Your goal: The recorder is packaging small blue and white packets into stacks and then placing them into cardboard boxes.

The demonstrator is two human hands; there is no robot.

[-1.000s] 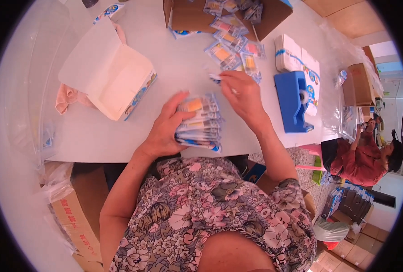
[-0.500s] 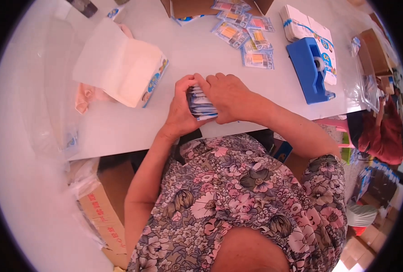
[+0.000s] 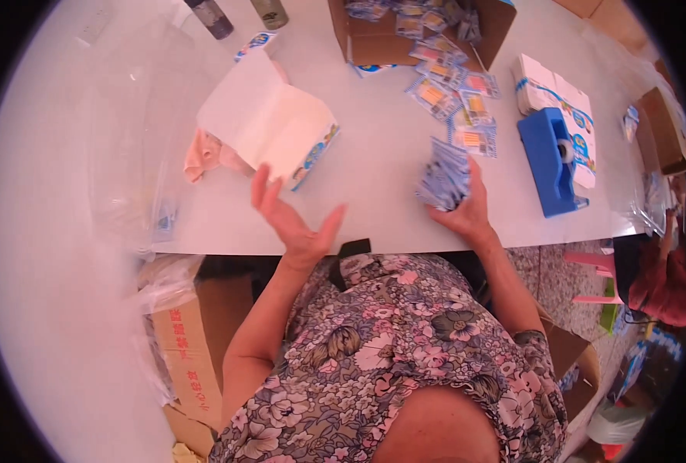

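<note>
Left hand [image 3: 300,234] empty, spread wide — near white box [image 3: 293,127]; right hand [image 3: 470,212] gripping stacked packets [image 3: 445,177].

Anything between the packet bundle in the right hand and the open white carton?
Nothing visible on the direct line from packet bundle to white carton. The left hand, fingers spread, is off that line, near the carton's near edge.
</note>
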